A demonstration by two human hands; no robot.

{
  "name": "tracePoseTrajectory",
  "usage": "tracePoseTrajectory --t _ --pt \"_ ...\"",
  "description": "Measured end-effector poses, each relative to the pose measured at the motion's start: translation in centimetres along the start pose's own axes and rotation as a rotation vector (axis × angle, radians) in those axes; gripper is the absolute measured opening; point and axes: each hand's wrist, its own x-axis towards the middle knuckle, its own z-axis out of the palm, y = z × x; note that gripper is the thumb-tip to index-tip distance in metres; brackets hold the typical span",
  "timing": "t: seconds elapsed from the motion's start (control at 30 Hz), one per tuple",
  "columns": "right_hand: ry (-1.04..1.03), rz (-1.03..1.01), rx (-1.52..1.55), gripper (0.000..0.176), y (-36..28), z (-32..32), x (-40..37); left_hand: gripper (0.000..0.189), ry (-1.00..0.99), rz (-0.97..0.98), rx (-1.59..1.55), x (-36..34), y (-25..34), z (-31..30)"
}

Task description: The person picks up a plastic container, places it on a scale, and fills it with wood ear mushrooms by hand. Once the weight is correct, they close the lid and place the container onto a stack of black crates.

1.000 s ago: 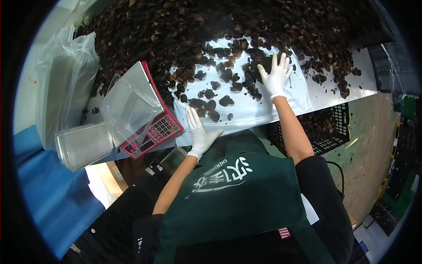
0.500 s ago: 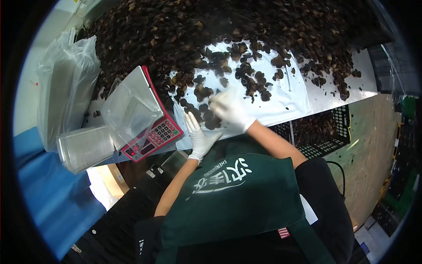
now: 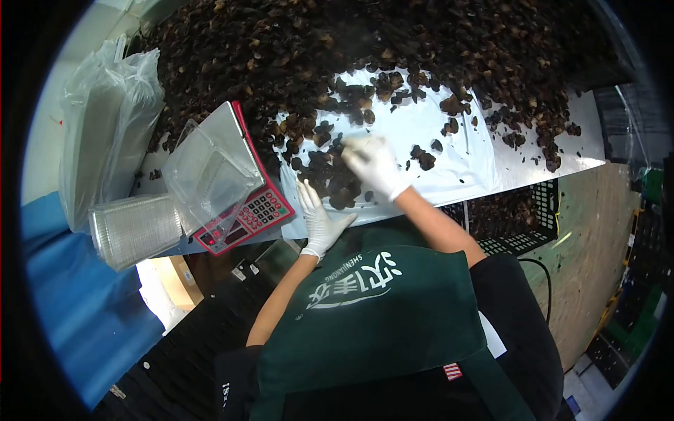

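Blackish-brown pieces [image 3: 342,191], pale blue sheet [image 3: 449,170], red-edged scale [image 3: 261,210], green apron [image 3: 382,330].

The desk [image 3: 586,140] is shiny metal with some glare near its right corner, and past that the floor [image 3: 590,210] is a patchy tan-and-green mix. Over on the left there's a pale wall [image 3: 81,63], with bright blue sheeting [image 3: 91,316] below it in loose folds, plus a cardboard box [image 3: 184,282] kinda tucked in down low.
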Motion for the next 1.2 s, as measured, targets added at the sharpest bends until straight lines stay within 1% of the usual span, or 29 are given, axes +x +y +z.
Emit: tracePoseTrajectory --t 0.03,0.07,0.1,0.13,0.17,0.23,0.27,0.33,0.37,0.43,0.47,0.57,0.6,0.63,0.7,0.73,0.77,0.83,0.87,0.9,0.97,1.03,1.07,1.1,1.13,1.17,1.2 --pt "0.099 0.094 -0.021 0.019 1.7 -0.4 1.6 0.139 -0.002 -0.005 0.002 -0.1 0.0 -0.1" --pt "0.166 0.281 0.026 0.019 3.0 -0.9 2.7 0.138 -0.009 -0.011 -0.009 -0.1 0.2 -0.3" --pt "0.197 0.219 -0.274 0.023 5.4 -2.0 4.4 0.138 -0.015 -0.015 -0.021 0.1 0.3 -0.3" --pt "0.207 0.247 -0.365 0.028 6.9 -2.8 5.3 0.138 -0.012 -0.016 -0.02 0.1 0.3 -0.3" --pt "0.141 0.258 -0.491 0.034 7.9 -3.2 6.0 0.137 -0.013 -0.009 -0.015 0.0 0.2 -0.2" --pt "0.047 0.259 -0.507 0.031 8.2 -3.0 7.2 0.137 -0.014 -0.002 -0.007 0.1 0.2 -0.3" --pt "0.047 0.259 -0.505 0.031 8.4 -2.9 7.7 0.137 -0.017 -0.004 -0.004 0.1 0.2 -0.3" --pt "-0.234 0.322 -0.552 0.03 7.8 -3.0 8.7 0.137 -0.022 -0.007 -0.002 0.0 0.2 -0.3" --pt "-0.234 0.324 -0.551 0.03 7.5 -3.3 8.8 0.137 -0.026 -0.002 0.007 0.1 0.2 -0.3" --pt "-0.152 0.443 -0.42 0.028 6.2 -3.9 9.0 0.137 -0.031 0.003 0.016 0.2 0.1 -0.4" --pt "-0.121 0.476 -0.358 0.031 5.3 -4.6 8.7 0.136 -0.026 0.015 0.014 0.2 0.1 -0.4" --pt "-0.14 0.458 -0.313 0.035 5.1 -3.8 8.4 0.136 -0.031 0.005 0.009 0.2 0.3 -0.6" --pt "-0.225 0.457 -0.365 0.04 5.0 -3.5 8.7 0.136 -0.041 -0.002 0.007 0.2 0.3 -0.5" --pt "-0.225 0.458 -0.363 0.04 5.1 -2.8 8.8 0.136 -0.042 -0.002 0.008 0.2 0.3 -0.5" --pt "-0.146 0.361 -0.388 0.036 4.9 -1.2 8.9 0.135 -0.024 0.025 0.018 0.2 0.3 -0.6" --pt "-0.192 0.361 -0.402 0.037 4.8 -1.0 9.0 0.135 -0.029 0.03 0.019 0.2 0.2 -0.6" --pt "-0.189 0.365 -0.403 0.037 4.8 -1.0 9.2 0.135 -0.022 0.035 0.022 0.2 0.3 -0.6" --pt "-0.289 0.383 -0.39 0.037 5.1 -1.0 9.6 0.134 -0.016 0.043 0.024 0.2 0.4 -0.6" --pt "-0.225 0.34 -0.326 0.028 6.0 -1.0 9.3 0.134 -0.02 0.03 0.016 0.2 0.4 -0.7" --pt "-0.222 0.34 -0.329 0.028 6.1 -1.7 8.9 0.134 -0.024 0.017 0.008 0.3 0.4 -0.7" --pt "-0.086 0.431 0.022 0.027 5.2 -4.1 7.3 0.134 -0.019 0.021 0.001 0.2 0.3 -0.7" --pt "0.006 0.458 0.133 0.026 4.6 -8.6 4.0 0.133 -0.01 0.019 -0.01 0.2 0.3 -0.6" --pt "-0.014 0.63 0.189 0.027 3.3 -12.0 2.6 0.133 -0.016 0.016 -0.009 0.2 0.2 -0.6" --pt "-0.099 0.835 0.155 0.027 1.2 -16.6 1.7 0.133 -0.02 0.013 -0.007 0.2 0.2 -0.7" --pt "-0.064 0.677 0.07 0.025 5.2 -19.6 -2.1 0.133 -0.013 0.007 -0.012 0.2 0.1 -0.7" --pt "-0.266 0.859 -0.191 0.025 6.1 -24.2 -4.2 0.133 -0.014 0.004 -0.018 0.2 0.1 -0.6" --pt "-0.349 0.862 -0.331 0.03 9.8 -28.0 -8.5 0.133 -0.015 0.0 -0.024 0.3 0.2 -0.6"
